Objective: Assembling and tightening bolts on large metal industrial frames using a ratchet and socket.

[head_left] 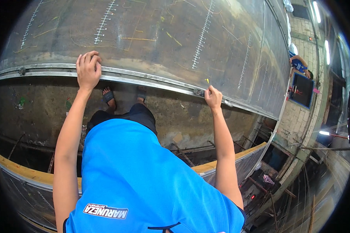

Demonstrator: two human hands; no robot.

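A long, dark work table [144,23] with a double metal rail [144,77] along its near edge stretches in front of me. My left hand [88,72] rests over the rail at the left, its fingers loosely bent with small gaps between them and nothing visible in them. Farther right, my right hand [213,97] is closed in a pinch above the rail, just beside a small metal stop [198,92]. A tiny yellow piece or mark [207,80] shows by its fingertips; I cannot tell whether they hold it.
White ladder-like scale marks [201,39] and yellow lines cross the tabletop. Another metal stop [22,71] sits on the rail at far left. Behind me runs a second table with a yellowish edge [35,171]. At the far right, a person in blue [298,62] is beside a dark framed panel [301,90].
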